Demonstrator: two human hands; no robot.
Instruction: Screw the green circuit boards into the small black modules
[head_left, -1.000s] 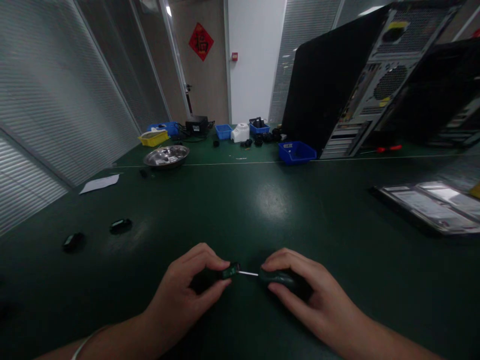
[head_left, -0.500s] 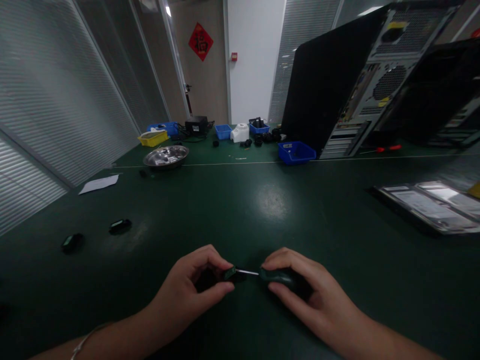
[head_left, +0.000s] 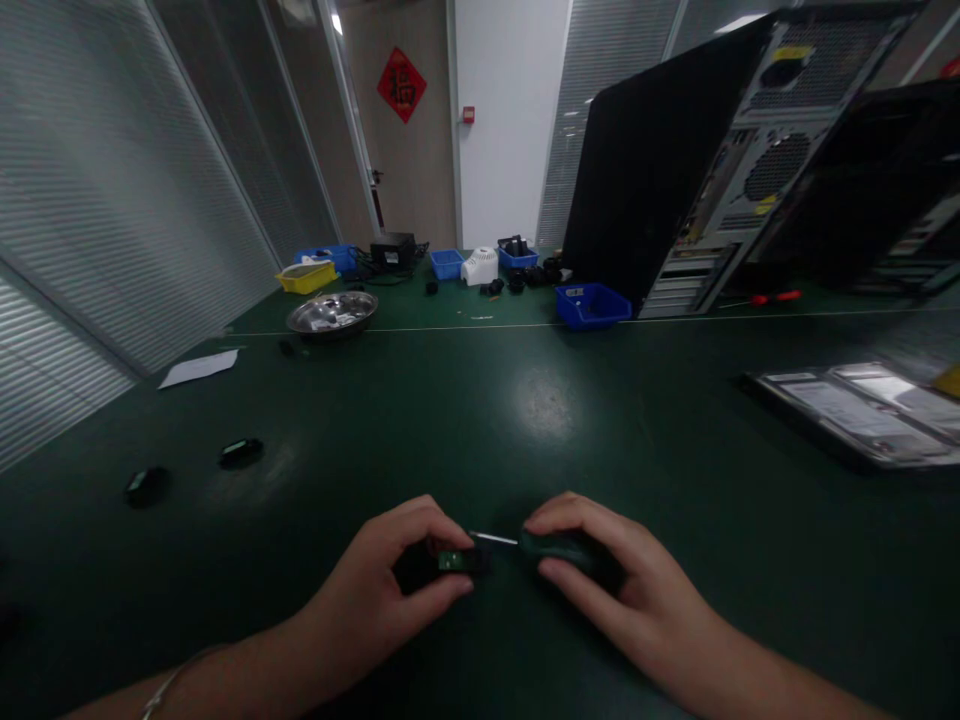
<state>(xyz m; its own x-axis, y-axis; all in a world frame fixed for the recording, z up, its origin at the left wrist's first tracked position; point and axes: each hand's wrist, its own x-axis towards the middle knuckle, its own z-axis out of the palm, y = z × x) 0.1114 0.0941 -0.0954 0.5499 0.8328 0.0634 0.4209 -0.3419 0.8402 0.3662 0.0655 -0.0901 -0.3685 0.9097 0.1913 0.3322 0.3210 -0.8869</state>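
Observation:
Between the thumb and fingers of my left hand (head_left: 390, 565) is a small black part (head_left: 461, 561) with a green face. My right hand (head_left: 619, 580) is closed around the dark green handle of a screwdriver (head_left: 551, 546). The thin metal shaft points left, and its tip is close to the upper edge of the black part; whether they touch I cannot tell. Two similar black parts lie on the green table at the left, one (head_left: 241, 453) a little farther back than the other (head_left: 145, 486).
A metal bowl (head_left: 333, 313), a yellow tray (head_left: 307, 277) and a blue bin (head_left: 592, 306) stand farther back. The large computer case (head_left: 660, 170) is at the back right. Flat drives (head_left: 870, 410) lie at the right, and white paper (head_left: 199, 368) at the left.
The black part in my left hand has turned, so more of its green face shows. Its black end now reaches right, below the screwdriver shaft. My right hand has barely moved.

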